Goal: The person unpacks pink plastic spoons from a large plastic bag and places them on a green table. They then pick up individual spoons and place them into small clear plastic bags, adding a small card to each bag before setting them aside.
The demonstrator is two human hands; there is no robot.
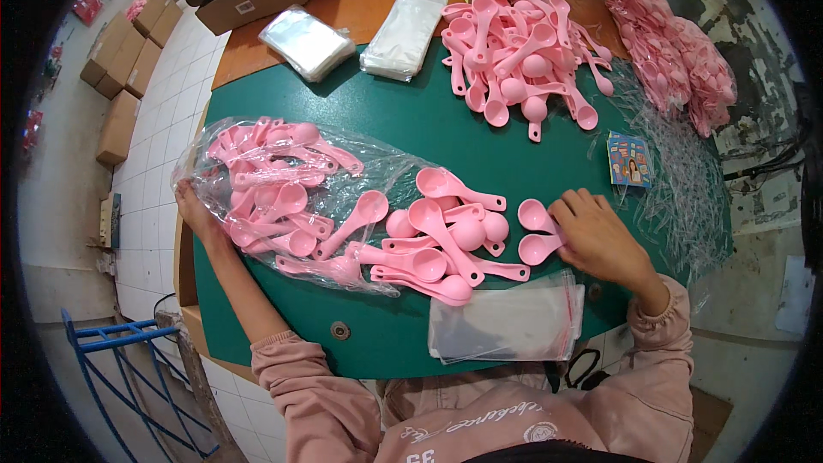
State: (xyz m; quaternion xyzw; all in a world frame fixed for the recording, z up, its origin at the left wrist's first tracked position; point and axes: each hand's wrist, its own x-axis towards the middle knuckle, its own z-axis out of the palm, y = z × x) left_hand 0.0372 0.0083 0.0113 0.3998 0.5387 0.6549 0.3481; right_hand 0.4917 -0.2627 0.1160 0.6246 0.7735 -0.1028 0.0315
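My left hand (192,202) is at the table's left edge, closed on the bottom end of a large clear plastic bag (390,163). Pink plastic measuring spoons (257,167) fill that end, and more loose spoons (446,227) spill from its mouth onto the green table. To the right of the spill, my right hand (604,236) is closed on the handles of two pink spoons (538,249), bowls pointing left. The fingertips are partly hidden behind the hand. Just in front of me lies a stack of clear flat plastic sleeves (501,326).
A big heap of pink spoons (519,47) sits at the far side, with two bundles of clear bags (309,43) left of it. Right are a stack of small printed cards (628,160), clear plastic scraps (686,197) and bagged pink spoons (664,51). A blue metal frame (129,334) stands left.
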